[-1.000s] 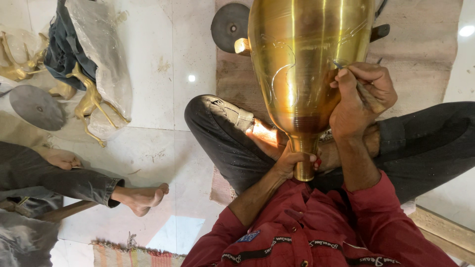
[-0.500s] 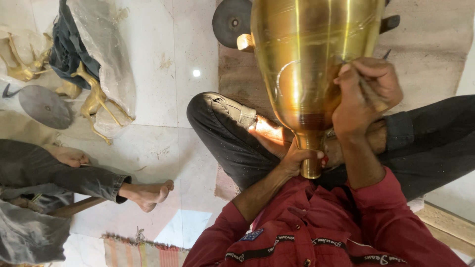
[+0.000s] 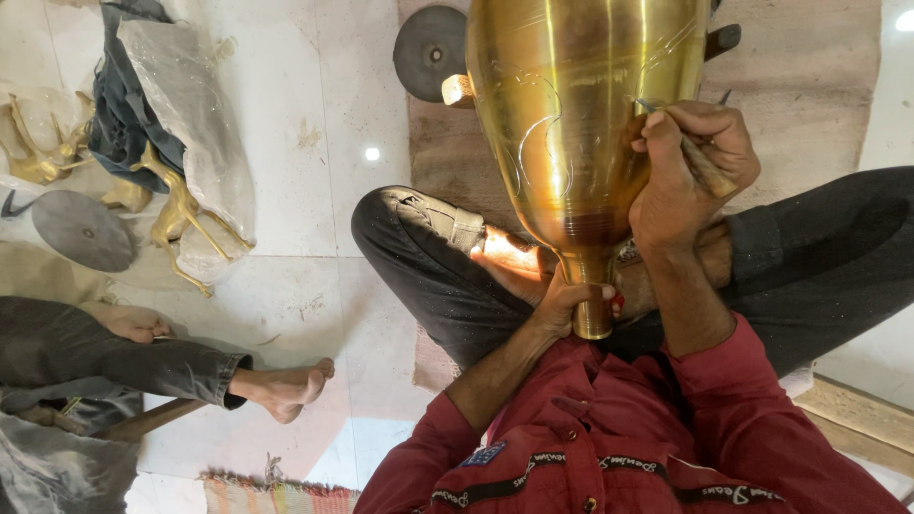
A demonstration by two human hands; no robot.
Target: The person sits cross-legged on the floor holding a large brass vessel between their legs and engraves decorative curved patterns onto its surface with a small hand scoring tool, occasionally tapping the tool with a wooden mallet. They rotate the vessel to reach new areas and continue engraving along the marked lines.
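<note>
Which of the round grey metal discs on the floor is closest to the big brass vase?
The dark disc at the top, right beside the brass vase and partly hidden behind it. The other disc lies far off to the side, by the small brass figurines.

Marble floor (image 3: 314,114) carries brass deer figures (image 3: 181,214), perhaps two discs (image 3: 81,230).

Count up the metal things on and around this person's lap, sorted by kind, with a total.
Brass vase: 1
Engraving tool in the right hand: 1
Brass deer figures: 2
Grey metal discs: 2
Total: 6
</note>
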